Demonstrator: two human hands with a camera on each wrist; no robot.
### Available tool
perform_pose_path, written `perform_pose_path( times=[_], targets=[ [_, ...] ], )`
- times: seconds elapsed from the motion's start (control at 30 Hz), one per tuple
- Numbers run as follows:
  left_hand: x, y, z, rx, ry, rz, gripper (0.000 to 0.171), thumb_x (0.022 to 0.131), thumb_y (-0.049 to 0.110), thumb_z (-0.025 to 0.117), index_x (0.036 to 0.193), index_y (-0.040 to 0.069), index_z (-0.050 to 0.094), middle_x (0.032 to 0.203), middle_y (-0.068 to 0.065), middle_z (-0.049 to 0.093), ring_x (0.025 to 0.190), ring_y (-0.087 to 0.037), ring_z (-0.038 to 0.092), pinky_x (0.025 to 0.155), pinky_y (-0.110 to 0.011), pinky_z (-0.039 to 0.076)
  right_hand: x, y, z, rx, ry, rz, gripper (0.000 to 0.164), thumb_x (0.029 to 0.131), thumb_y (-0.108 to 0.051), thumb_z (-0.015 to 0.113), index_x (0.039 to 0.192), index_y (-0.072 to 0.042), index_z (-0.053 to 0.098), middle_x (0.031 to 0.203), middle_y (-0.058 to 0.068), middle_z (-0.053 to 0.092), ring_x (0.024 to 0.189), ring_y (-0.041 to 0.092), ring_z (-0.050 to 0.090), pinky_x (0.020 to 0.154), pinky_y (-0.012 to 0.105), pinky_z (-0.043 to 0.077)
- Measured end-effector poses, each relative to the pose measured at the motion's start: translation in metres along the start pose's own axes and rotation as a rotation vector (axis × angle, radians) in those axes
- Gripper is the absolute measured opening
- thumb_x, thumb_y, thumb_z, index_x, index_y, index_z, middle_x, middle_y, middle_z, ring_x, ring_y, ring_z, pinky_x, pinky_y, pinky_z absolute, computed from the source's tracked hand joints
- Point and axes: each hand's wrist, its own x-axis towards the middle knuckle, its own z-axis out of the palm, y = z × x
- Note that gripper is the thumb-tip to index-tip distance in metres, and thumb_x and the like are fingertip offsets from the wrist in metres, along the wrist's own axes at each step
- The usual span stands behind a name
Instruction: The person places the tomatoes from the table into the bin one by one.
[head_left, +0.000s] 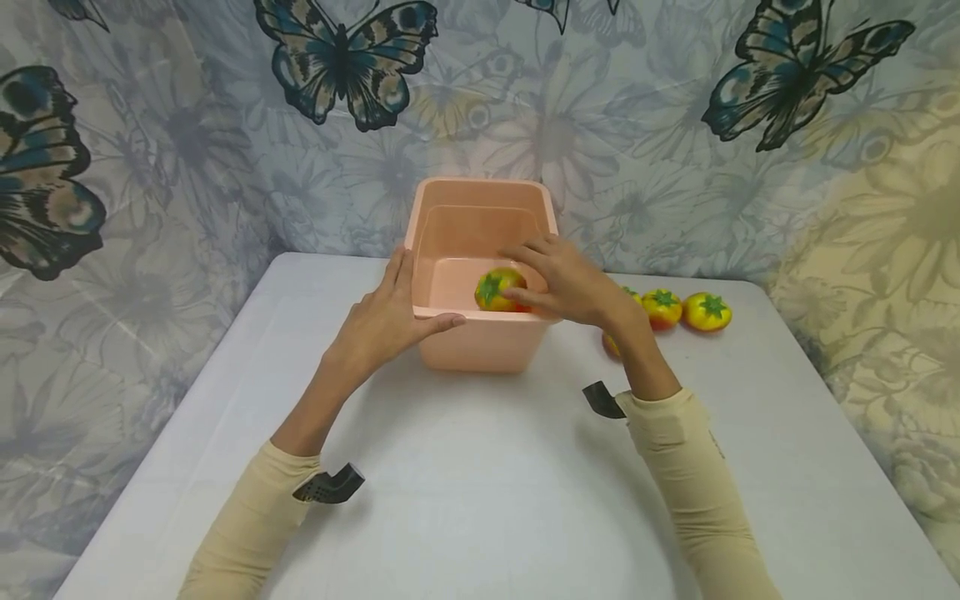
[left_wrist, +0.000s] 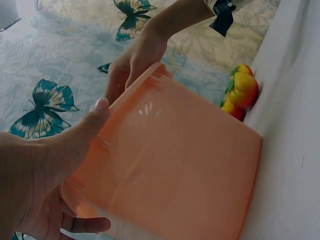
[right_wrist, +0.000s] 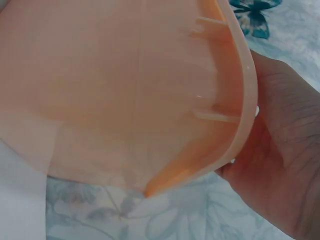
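Note:
A peach plastic tub (head_left: pixel 480 343) stands on the white table. My left hand (head_left: pixel 375 321) holds its near left corner, thumb along the front rim and fingers against the left side. In the left wrist view, that thumb reaches the tub's rim (left_wrist: pixel 127 95). Inside the tub lies a yellow and red bell pepper (head_left: pixel 495 287) with a green top. My right hand (head_left: pixel 573 283) reaches over the right rim, fingers extended and apart, the thumb tip overlapping the pepper. From the right wrist, the tub wall hides the fingertips.
Several more bell peppers (head_left: pixel 707 312) sit on the table (head_left: pixel 480 467) to the right of the tub, partly behind my right forearm. A butterfly-patterned cloth (head_left: pixel 630 167) hangs behind and beside the table. Both wrists carry a dark strap-like piece (head_left: pixel 330 485).

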Motion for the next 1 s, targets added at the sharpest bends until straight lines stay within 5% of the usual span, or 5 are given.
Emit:
perform_pose_path(
  times=[0.2,0.47,0.7,1.0],
  targets=[
    [0.0,0.0,0.001,-0.007,0.0,-0.003,0.134,0.079,0.091,0.058,0.169,0.011,-0.003,0.179,-0.011,0.002,0.127,-0.051,0.063,0.098,-0.061,0.056,-0.002,0.0,0.003,0.001,-0.027,0.018,0.054,0.098,-0.035,0.074,0.144,-0.01,0.061,0.143,0.011,0.062,0.14,0.038,0.052,0.124,0.061,0.034],
    [-0.001,-0.002,0.002,-0.003,0.01,0.001,0.133,0.081,0.089,0.059,0.169,0.01,-0.002,0.178,-0.013,0.004,0.125,-0.051,0.064,0.097,-0.062,0.057,-0.008,0.002,0.0,0.036,0.006,0.036,0.048,0.097,-0.03,0.075,0.139,-0.009,0.064,0.138,0.011,0.063,0.129,0.036,0.052,0.112,0.057,0.045],
    [0.0,-0.002,0.002,-0.007,0.028,0.005,0.133,0.081,0.088,0.06,0.169,0.01,-0.001,0.178,-0.014,0.006,0.123,-0.05,0.065,0.094,-0.061,0.058,-0.015,0.005,-0.013,0.033,0.063,0.018,0.047,0.098,-0.025,0.075,0.14,-0.006,0.062,0.14,0.015,0.062,0.136,0.038,0.049,0.116,0.059,0.042],
    [0.001,-0.001,0.002,-0.023,0.026,0.003,0.133,0.08,0.086,0.063,0.169,0.011,-0.001,0.178,-0.014,0.006,0.126,-0.049,0.064,0.097,-0.062,0.057,-0.034,0.011,-0.033,0.025,0.068,0.175,0.053,0.1,-0.029,0.071,0.148,-0.013,0.057,0.153,0.017,0.052,0.145,0.039,0.042,0.118,0.068,0.039]
  ],
)
